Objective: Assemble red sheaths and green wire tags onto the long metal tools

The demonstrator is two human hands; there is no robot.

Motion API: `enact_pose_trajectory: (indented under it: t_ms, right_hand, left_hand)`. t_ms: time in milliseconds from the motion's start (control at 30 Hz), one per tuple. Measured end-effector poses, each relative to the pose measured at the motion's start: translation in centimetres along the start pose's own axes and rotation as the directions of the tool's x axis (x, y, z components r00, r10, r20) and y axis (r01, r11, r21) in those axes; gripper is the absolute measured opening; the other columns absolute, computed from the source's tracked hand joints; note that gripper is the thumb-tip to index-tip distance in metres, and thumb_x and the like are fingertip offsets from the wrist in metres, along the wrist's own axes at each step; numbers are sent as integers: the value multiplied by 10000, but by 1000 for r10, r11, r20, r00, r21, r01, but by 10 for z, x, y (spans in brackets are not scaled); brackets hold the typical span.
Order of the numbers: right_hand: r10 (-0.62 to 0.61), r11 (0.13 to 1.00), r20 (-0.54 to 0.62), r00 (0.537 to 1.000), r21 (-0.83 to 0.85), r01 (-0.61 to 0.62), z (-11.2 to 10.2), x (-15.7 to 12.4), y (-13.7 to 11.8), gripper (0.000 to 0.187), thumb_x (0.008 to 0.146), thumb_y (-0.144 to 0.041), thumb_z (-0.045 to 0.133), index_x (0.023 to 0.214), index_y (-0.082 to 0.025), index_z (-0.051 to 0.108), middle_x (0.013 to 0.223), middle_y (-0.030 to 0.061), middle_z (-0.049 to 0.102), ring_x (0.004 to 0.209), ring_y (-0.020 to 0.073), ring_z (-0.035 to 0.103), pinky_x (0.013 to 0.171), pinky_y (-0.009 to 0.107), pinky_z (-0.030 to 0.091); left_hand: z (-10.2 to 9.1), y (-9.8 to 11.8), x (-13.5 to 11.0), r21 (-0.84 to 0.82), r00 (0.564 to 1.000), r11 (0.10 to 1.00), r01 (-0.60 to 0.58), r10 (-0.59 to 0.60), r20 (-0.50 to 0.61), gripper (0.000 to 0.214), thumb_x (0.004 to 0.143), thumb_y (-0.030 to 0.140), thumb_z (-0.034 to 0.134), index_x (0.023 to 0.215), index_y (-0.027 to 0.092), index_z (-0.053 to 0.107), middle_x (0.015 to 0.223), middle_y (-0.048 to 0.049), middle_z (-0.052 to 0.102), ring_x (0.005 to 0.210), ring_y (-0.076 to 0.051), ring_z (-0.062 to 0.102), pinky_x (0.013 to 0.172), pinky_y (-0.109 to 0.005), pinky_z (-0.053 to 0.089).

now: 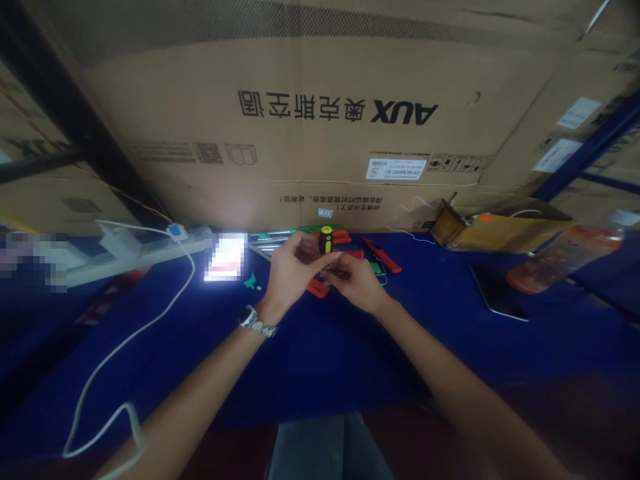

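A short black-and-yellow screwdriver [326, 240] stands upright, handle up, above the blue tabletop. The fingers of my left hand [294, 267] are closed around it. My right hand [357, 280] is pinched just below the handle, near the left fingertips. Whatever lies between its fingers is too small and hidden to name. Red parts [318, 289] lie under and behind both hands, partly covered by them. To the right of my hands rest a long red piece [382, 255] and a small green piece [375, 268].
Left of my hands are a lit screen [226, 257], green scraps [251, 281] and a power strip [145, 250] with a white cable [120, 347]. A dark phone [497, 292], a bottle [563, 259] and an open carton [500, 232] are at right. A large cardboard box [310, 147] stands behind.
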State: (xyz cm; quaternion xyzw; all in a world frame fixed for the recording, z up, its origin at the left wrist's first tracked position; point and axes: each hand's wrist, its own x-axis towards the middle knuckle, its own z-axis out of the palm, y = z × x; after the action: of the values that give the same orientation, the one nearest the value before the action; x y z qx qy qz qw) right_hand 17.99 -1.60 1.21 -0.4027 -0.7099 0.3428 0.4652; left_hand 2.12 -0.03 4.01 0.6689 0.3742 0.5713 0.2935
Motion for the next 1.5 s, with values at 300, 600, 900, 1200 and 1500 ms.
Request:
enact_pose_trajectory:
  t_ms: [300,600,900,1200,1500]
  right_hand:
    - [45,995,-27,999,85,-43,-2,4,3,235,778,-341,722,855,-202,549,818,9,653,643,142,658,611,291,566]
    - [55,964,85,995,256,-76,-11,11,-11,461,819,-529,688,1121,-187,624,826,19,672,566,117,627,397,208,475]
    - [161,936,-9,987,319,-149,-4,12,-8,441,703,-528,799,832,-199,536,717,-4,677,557,139,686,443,227,569]
    - [139,937,-86,986,332,-104,13,21,-10,511,690,-534,801,905,-230,451,614,-79,612,423,135,645,397,224,551]
    - [121,942,-103,987,326,-82,10,28,-15,424,743,-569,753,804,-192,570,637,-29,617,445,108,612,442,232,546]
  left_hand:
    - [-9,-4,10,-29,983,1000,-9,14,182,184,838,308,730,970,186,689,903,-42,755,815,-174,712,774,-306,568]
    - [-16,-8,20,75,901,965,-253,206,382,212,955,320,567,1066,203,704,1140,-100,641,1104,-227,605,971,-408,508]
    - [-39,-16,-13,397,756,787,-473,131,641,485,674,103,683,1143,209,625,1231,-100,629,1201,-315,570,1073,-513,435]
    - [-27,-37,-15,406,715,782,-472,71,695,375,686,69,614,1034,201,658,1129,-97,679,1091,-284,657,973,-429,522]
    - [-25,-44,-14,363,732,820,-443,96,675,334,780,40,516,1057,194,622,1181,-107,618,1116,-253,622,986,-412,503]
